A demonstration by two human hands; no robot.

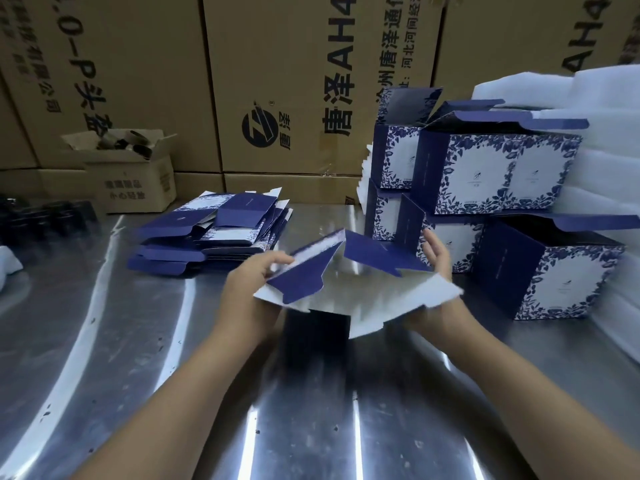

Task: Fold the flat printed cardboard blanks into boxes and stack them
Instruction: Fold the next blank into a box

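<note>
On the bench [311, 410]: bare polished metal, scuffed, streaked with reflected light.
Landmark: stack of folded boxes [502, 174], blue and white leaf print, two tiers, top flaps open.
Room: wall of brown cartons [277, 81] behind the stack; white foam sheets [606, 98] piled to its right; small open carton [135, 174] far to its left.
Writing: brown cartons read "唐泽AH4" beside a round logo; the mark on the folded boxes is too small to read.
Flat stock: pile of flat blanks [214, 233] lies left of the stack, well apart.
Held blank [346, 299]: partly opened, raised off the bench, just in front and left of the stack.
Left hand [252, 292]: fingers curled round the blank's left edge, gripping.
Right hand [438, 258]: fingers nearly straight, pressing the raised blue panel.
</note>
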